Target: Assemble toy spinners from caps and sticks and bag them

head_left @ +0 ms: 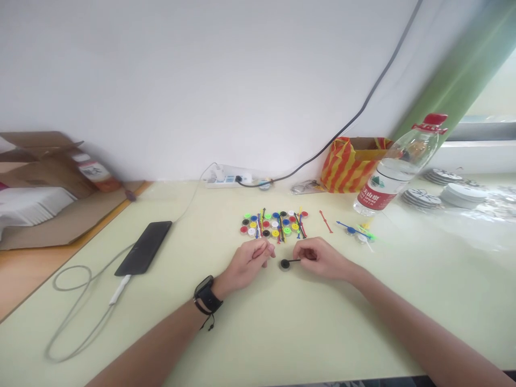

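My right hand pinches a thin black arrow, whose left part reaches over a round black disc piece on the table. Just left of that piece, my left hand is closed with its fingers curled in; what it holds, if anything, is hidden. Behind both hands lie rows of small round pieces in several colours, with coloured arrows among them. A red arrow lies alone to their right. Farther right is a small group with a blue arrow on top.
A phone with a cable lies at left, near a cardboard box. A power strip sits by the wall. At right stand a water bottle, a striped bag and stacked white discs.
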